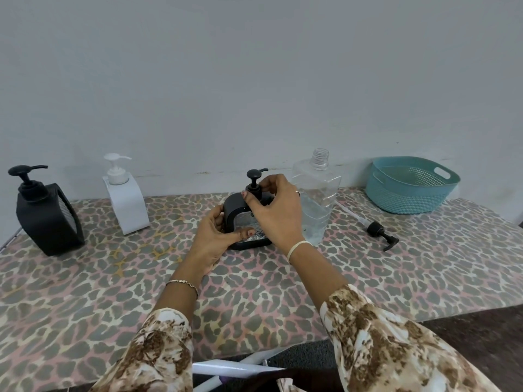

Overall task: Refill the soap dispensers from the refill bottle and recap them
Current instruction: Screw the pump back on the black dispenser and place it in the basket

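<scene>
We hold the small black dispenser [235, 203] in the middle of the spotty cloth [113, 278]. Our left hand [213, 241] curls round its see-through side. Our right hand [278, 212] pinches its round pump [254, 176] with bent fingers. The clear, ribbed bottle [319, 190] stands open just beside it.

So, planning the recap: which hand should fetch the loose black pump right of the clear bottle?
Likely right hand: nearer the loose black pump; left hand holds the small black dispenser.

No legible text on anything.
</scene>
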`<action>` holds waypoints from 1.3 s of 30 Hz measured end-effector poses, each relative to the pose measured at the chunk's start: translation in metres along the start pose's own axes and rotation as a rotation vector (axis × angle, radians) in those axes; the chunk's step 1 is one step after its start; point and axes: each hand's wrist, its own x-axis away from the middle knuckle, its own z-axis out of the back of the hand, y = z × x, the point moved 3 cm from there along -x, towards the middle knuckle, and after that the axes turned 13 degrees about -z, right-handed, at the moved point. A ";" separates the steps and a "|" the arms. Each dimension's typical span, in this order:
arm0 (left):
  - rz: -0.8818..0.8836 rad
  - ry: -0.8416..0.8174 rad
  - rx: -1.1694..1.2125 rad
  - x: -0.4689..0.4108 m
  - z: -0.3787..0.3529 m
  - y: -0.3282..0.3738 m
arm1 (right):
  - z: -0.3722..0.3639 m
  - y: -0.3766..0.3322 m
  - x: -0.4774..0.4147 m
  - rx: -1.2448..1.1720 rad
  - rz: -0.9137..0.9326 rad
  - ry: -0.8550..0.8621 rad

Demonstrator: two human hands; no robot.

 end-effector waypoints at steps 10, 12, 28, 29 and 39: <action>0.000 0.004 -0.019 -0.002 0.002 -0.005 | -0.007 0.007 0.006 -0.046 -0.009 -0.035; -0.004 0.000 -0.019 -0.002 0.003 -0.005 | -0.007 0.005 0.004 -0.070 -0.037 -0.036; 0.028 0.007 0.016 -0.002 0.002 -0.006 | 0.002 0.002 -0.007 0.018 0.018 -0.058; 0.027 0.004 0.019 -0.002 0.002 -0.006 | 0.003 0.001 -0.006 0.054 0.038 -0.090; 0.003 0.013 -0.016 0.000 0.001 -0.002 | 0.005 -0.004 -0.004 0.058 -0.025 0.031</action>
